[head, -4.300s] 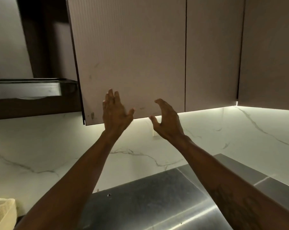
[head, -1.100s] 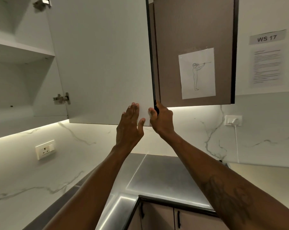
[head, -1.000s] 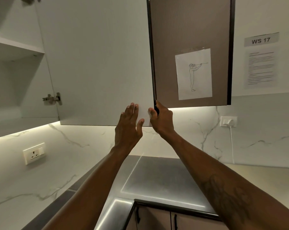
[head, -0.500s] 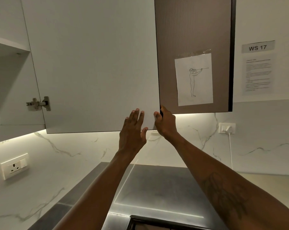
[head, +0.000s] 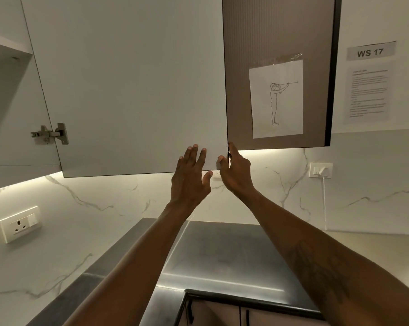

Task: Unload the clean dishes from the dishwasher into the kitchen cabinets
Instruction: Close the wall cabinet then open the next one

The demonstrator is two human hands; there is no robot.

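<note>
White laminate fills the upper middle of the view: the inner face of an open cabinet door (head: 133,90), hung on a metal hinge (head: 50,134) at its left, with the cabinet's shelf (head: 8,47) showing beyond. The right hand (head: 236,172) pinches the door's free edge at the lower corner, thumb on the white side and fingers (head: 231,148) curled round the dark rim. The left hand (head: 189,175) is raised just beside it, straight and spread, its tips at the white face; whether they press or only hover cannot be told. Close behind that edge hangs a brown neighbouring door (head: 278,31) with a taped line drawing (head: 277,98). Below lies the steel table (head: 222,250). No dish and no dishwasher is in view.

The step looks like readying the cupboard, with unloading not yet begun. Next, both hands would need to let the door go with it standing wide of the shelf. The person would then have to turn down to the dishwasher for a first dish.
</note>
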